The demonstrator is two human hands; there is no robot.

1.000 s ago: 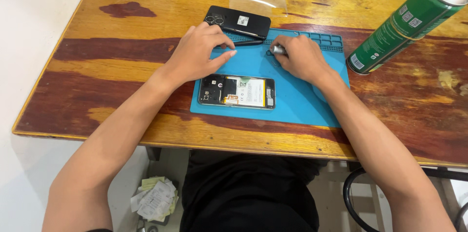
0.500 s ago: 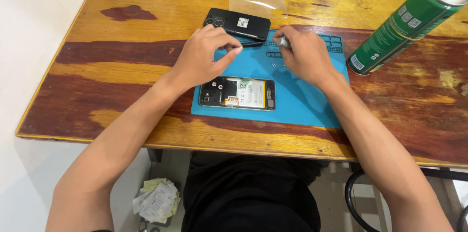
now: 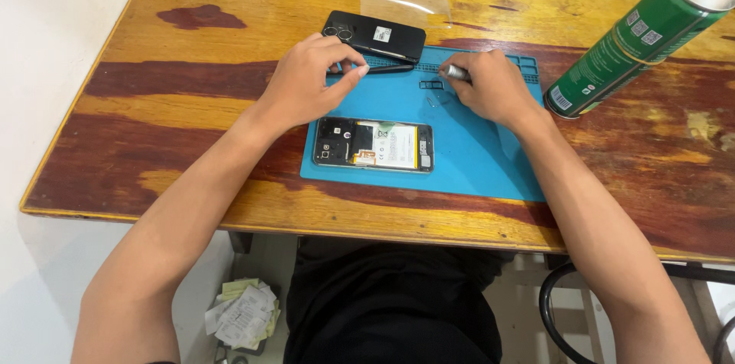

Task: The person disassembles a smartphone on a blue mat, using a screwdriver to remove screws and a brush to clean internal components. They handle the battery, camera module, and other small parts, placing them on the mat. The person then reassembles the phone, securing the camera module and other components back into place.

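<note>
On a blue mat, the left hand pinches black tweezers; the right hand grips a small metal tool, above an opened phone.

You worked on a worn, varnished wooden surface, a matt blue rubbery mat, beside a glossy black plastic back cover.
</note>
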